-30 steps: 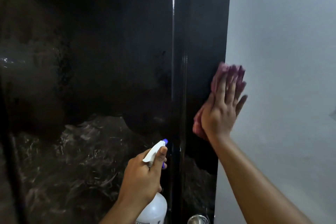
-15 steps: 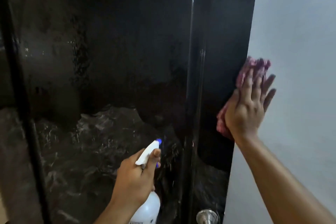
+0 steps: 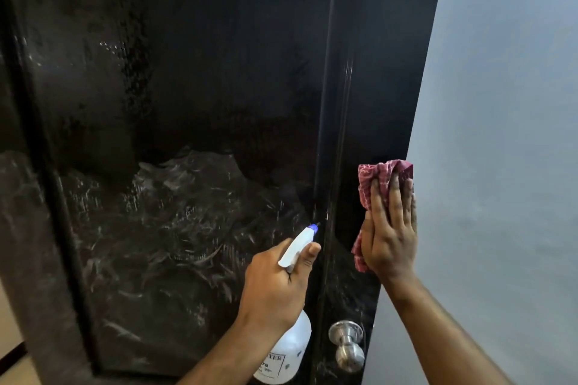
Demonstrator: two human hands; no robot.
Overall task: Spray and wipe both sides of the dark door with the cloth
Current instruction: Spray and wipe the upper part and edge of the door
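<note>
Door [image 3: 194, 72] mid-wipe: right hand [image 3: 391, 237], fingers flat, presses cloth [image 3: 380, 172] to it, left hand [image 3: 275, 287] grips bottle [image 3: 291, 350]; next, probably stroke toward knob [image 3: 347, 341] below.

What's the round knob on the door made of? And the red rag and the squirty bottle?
The knob looks like brushed metal: it is silvery with soft highlights. The cloth seems to be woven fabric, maybe cotton: it has a red-and-white check and crumpled folds. The spray bottle looks like white, slightly see-through plastic with a printed label.

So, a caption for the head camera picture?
Right hand presses a red cloth on the dark door; left hand grips the spray bottle.
</note>
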